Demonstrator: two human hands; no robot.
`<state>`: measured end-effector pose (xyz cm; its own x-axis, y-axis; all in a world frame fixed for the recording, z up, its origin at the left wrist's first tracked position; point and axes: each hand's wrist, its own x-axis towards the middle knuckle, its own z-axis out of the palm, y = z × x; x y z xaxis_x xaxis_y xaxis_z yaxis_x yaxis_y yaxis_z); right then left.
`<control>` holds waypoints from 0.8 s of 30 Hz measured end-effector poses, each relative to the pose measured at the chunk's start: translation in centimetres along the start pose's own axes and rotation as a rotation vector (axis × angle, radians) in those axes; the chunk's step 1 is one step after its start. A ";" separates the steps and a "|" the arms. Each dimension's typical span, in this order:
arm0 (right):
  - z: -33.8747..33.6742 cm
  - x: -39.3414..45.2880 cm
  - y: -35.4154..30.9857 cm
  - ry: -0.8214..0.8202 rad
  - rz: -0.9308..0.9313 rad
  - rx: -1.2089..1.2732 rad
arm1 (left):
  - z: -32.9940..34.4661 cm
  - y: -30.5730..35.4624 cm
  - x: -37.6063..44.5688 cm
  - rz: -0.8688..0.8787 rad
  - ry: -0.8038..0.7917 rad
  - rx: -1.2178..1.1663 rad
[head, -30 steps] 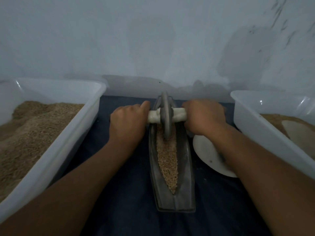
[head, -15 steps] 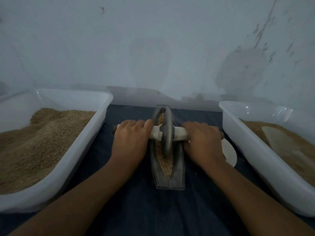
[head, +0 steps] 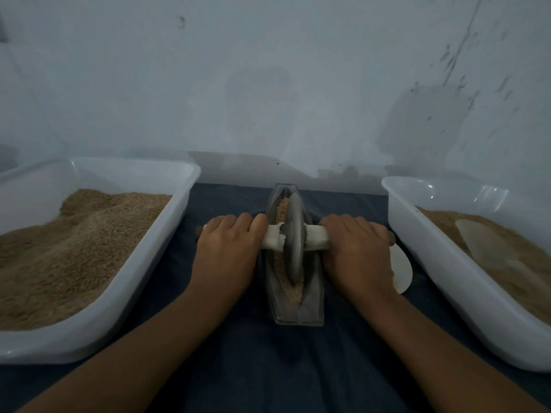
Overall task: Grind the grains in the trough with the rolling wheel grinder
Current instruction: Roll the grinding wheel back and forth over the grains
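A narrow boat-shaped metal trough (head: 313,305) lies lengthwise on the dark cloth, with tan grains (head: 293,295) along its groove. The grey rolling wheel (head: 293,236) stands upright in the groove near the trough's middle, on a cloth-wrapped axle. My left hand (head: 226,251) grips the axle's left end and my right hand (head: 356,251) grips its right end, both palms down with fingers curled over the handle. The axle ends are mostly hidden under my hands.
A large white plastic tub (head: 167,242) full of tan grain sits on the left. Another white tub (head: 429,251) on the right holds grain and a pale scoop (head: 489,248). A white dish (head: 402,272) lies beside my right hand. A grey wall stands just behind.
The wheel has rolled from the trough's far end toward me to about its middle, both hands moving with it. The camera has tilted upward, showing more wall.
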<state>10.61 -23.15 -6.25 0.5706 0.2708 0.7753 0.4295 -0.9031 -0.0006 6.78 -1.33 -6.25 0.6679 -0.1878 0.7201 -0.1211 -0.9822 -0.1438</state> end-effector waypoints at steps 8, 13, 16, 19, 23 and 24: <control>3.1 3.0 1.4 -0.130 0.021 -0.153 | 2.7 -0.6 3.4 -0.019 -0.063 0.069; 4.4 5.9 2.6 -0.369 0.015 -0.197 | 4.5 -1.0 5.3 -0.032 -0.064 0.115; 4.6 7.9 3.4 -0.577 0.072 -0.134 | 5.0 -1.1 6.5 -0.018 -0.070 0.122; 4.6 9.0 3.8 -0.691 0.084 -0.114 | 5.3 -1.1 7.0 -0.025 -0.064 0.126; 4.5 8.9 3.6 -0.674 0.108 -0.106 | 5.0 -0.9 6.7 -0.028 -0.030 0.120; 4.4 8.7 3.4 -0.660 0.104 -0.109 | 4.8 -0.9 6.6 -0.030 -0.029 0.122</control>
<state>20.16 -22.41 -2.27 0.9279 0.2963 0.2264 0.2960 -0.9545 0.0364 14.77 -1.64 -4.61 0.6908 -0.1567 0.7058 -0.0119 -0.9786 -0.2056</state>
